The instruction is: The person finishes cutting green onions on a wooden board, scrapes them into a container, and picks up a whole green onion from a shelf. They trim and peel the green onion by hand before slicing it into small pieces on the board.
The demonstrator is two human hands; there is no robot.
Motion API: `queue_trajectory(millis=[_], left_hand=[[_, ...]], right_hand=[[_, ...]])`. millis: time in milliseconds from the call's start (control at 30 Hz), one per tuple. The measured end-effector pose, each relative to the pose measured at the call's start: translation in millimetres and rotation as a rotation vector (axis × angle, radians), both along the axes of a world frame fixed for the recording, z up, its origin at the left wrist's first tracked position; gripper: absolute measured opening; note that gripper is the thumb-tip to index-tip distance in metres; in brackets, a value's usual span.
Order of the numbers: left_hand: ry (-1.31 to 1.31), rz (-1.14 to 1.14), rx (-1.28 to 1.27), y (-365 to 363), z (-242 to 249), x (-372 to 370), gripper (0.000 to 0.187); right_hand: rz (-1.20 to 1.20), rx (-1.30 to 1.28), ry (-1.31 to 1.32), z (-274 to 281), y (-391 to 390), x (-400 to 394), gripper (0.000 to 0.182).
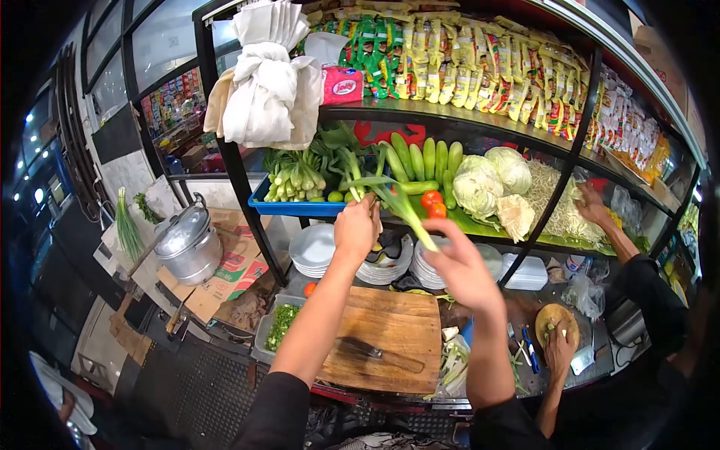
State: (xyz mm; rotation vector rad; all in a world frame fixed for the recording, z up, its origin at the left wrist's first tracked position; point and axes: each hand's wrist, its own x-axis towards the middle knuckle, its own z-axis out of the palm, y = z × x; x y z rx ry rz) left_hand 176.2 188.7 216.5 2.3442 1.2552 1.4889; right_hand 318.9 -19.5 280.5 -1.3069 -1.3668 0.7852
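Note:
My right hand (463, 266), slightly blurred, is closed at the pale lower end of a leek (407, 210). The leek slants up and left, its green leaves spreading toward my left hand (358, 227). That hand is a fist at the front edge of the blue tray (292, 207), with pale green leek stalks (354, 186) showing just above the fingers. How far its grip reaches round them is partly hidden. Below my arms, a knife (379, 354) lies on the wooden cutting board (390, 311). Chopped greens fill a plastic container (283, 327) on the board's left.
Cucumbers (420, 161), tomatoes (433, 201) and cabbages (478, 184) sit on the shelf, above stacked plates (313, 251). On the right, a co-worker's hand (559, 352) rests at a small round board (556, 322); another hand (594, 206) reaches the shelf. A pot (187, 244) stands left.

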Motion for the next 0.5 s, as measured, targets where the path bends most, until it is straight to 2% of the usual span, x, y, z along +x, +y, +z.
queue_trajectory(millis=[67, 133, 267, 333, 367, 467, 500], left_hand=[[0.001, -0.009, 0.008, 3, 0, -4, 0.026], [0.019, -0.017, 0.008, 12, -7, -7, 0.028], [0.025, -0.029, -0.082, 4, 3, -10, 0.032], [0.012, -0.048, -0.076, 5, 4, -10, 0.033], [0.009, -0.039, -0.096, 3, 6, -8, 0.033], [0.027, -0.04, -0.074, 2, 7, -11, 0.036], [0.032, -0.033, -0.093, 1, 6, -12, 0.039]], right_hand=[[0.061, -0.066, 0.193, -5, -51, 13, 0.049], [0.026, -0.02, 0.246, -20, -93, 29, 0.055], [-0.226, 0.049, 0.259, -23, -174, 48, 0.061], [-0.307, 0.171, 0.313, -21, -205, 50, 0.066], [-0.39, 0.189, 0.29, -23, -220, 55, 0.071], [-0.418, 0.308, 0.129, -48, -255, 88, 0.067], [-0.384, 0.228, 0.098, -46, -260, 89, 0.065]])
